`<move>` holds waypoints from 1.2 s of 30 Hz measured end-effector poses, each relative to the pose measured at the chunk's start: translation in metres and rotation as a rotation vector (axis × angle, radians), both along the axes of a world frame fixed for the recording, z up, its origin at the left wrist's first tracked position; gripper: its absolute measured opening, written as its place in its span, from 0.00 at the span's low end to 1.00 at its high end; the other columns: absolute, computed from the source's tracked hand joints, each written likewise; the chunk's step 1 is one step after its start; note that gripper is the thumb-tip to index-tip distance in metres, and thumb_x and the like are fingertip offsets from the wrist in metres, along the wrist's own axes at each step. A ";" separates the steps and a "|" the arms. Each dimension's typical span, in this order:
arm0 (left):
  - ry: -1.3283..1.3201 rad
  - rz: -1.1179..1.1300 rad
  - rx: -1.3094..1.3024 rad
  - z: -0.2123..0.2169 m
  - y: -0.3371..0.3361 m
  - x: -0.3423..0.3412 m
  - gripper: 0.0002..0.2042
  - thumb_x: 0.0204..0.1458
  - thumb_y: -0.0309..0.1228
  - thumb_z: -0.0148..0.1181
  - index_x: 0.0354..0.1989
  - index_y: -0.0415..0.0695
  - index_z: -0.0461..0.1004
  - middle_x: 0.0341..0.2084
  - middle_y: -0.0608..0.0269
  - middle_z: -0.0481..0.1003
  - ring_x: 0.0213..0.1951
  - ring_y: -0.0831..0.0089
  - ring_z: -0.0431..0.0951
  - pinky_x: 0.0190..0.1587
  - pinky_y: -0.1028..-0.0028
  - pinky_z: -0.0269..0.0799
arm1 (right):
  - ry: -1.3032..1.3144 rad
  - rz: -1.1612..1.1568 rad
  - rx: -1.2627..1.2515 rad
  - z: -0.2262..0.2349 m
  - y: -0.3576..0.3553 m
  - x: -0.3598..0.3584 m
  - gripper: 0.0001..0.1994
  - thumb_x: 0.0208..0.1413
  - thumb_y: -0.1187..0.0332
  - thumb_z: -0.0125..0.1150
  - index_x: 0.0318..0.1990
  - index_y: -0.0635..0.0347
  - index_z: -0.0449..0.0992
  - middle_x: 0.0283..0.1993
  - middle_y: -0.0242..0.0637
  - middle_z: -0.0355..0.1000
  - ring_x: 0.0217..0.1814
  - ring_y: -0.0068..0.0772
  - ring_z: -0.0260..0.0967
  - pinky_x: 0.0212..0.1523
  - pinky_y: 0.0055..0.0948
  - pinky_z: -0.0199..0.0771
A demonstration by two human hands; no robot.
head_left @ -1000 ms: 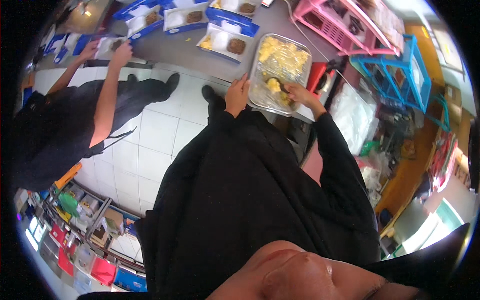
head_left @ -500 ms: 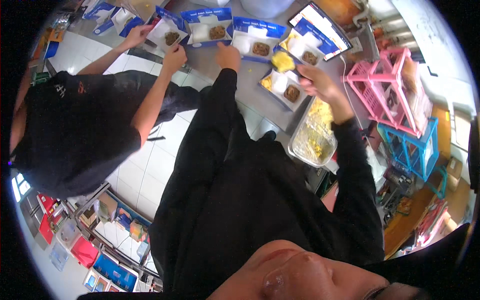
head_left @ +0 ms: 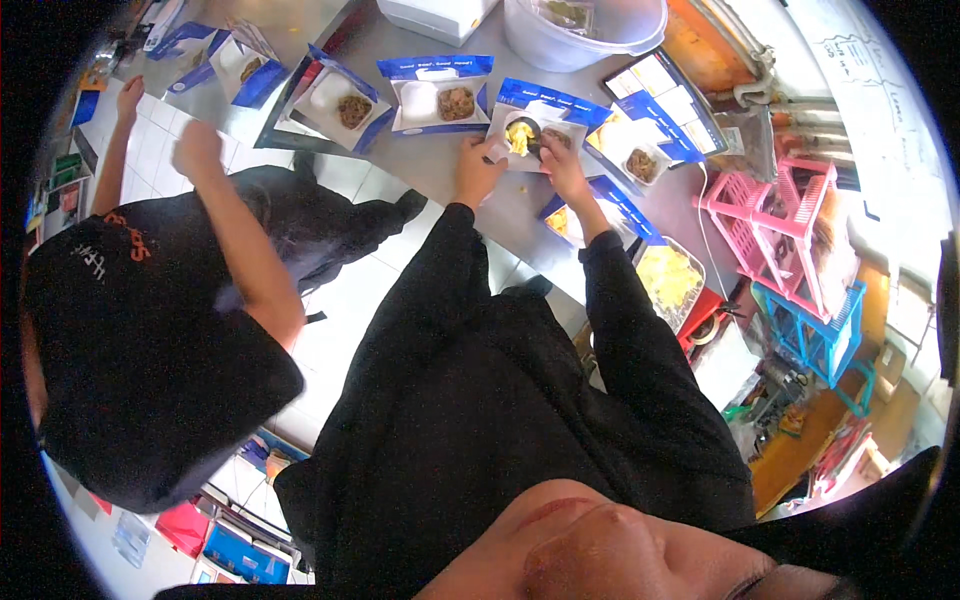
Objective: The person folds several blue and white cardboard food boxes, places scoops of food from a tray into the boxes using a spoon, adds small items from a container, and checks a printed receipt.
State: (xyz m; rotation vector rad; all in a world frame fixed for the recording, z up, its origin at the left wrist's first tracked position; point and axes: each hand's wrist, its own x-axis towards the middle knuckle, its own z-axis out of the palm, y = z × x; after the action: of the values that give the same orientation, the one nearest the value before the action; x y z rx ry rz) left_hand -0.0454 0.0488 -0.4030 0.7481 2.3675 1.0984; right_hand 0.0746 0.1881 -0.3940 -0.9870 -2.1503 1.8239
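My left hand [head_left: 481,172] is closed on the near left edge of an open blue-and-white meal box [head_left: 548,96]. My right hand [head_left: 565,168] grips a dark spoon [head_left: 536,128], its handle mostly hidden by the fingers. Yellow scrambled egg [head_left: 520,137] lies on the spoon, low over the left part of this box. Brown meat shows in the box beside my right fingers. Another open box [head_left: 640,215] sits just right of my right wrist, partly hidden by its raised lid. Nearer me, a foil tray [head_left: 703,290] holds more egg.
Several open boxes with rice and meat, such as a box [head_left: 435,65] on the left, line the metal table [head_left: 400,165]. A tablet [head_left: 655,75], a white tub [head_left: 590,45] and a pink rack [head_left: 775,225] stand beyond. A co-worker [head_left: 150,330] is at my left.
My right hand has brought the egg left, over a box in the row. My left hand has moved right to that box. The co-worker's hands have left the boxes and shifted left.
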 end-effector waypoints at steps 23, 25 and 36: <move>-0.022 0.084 0.199 0.019 -0.024 0.000 0.29 0.35 0.30 0.66 0.51 0.45 0.68 0.44 0.55 0.70 0.48 0.59 0.70 0.49 0.66 0.66 | -0.149 0.044 0.009 0.024 -0.012 -0.004 0.16 0.57 0.64 0.50 0.51 0.61 0.66 0.31 0.40 0.69 0.30 0.29 0.67 0.36 0.28 0.68; -0.015 0.046 0.386 0.024 -0.033 -0.006 0.31 0.35 0.30 0.66 0.54 0.48 0.66 0.43 0.58 0.71 0.45 0.63 0.71 0.45 0.68 0.67 | -0.231 0.070 0.022 0.021 -0.026 -0.006 0.16 0.56 0.63 0.50 0.49 0.60 0.67 0.30 0.41 0.70 0.29 0.31 0.67 0.35 0.30 0.68; -0.413 -0.084 0.162 0.103 -0.097 0.142 0.11 0.49 0.34 0.60 0.40 0.48 0.75 0.26 0.66 0.74 0.26 0.83 0.69 0.27 0.82 0.62 | -0.101 0.020 -1.154 0.141 0.000 0.132 0.07 0.61 0.59 0.42 0.35 0.49 0.62 0.18 0.20 0.50 0.15 0.12 0.39 0.14 0.16 0.42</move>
State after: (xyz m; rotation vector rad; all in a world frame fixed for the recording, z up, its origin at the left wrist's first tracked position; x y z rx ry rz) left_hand 0.0968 -0.0480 -0.3004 0.5984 1.9048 1.2798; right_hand 0.2062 0.1881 -0.2529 -1.1882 -0.9630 3.0952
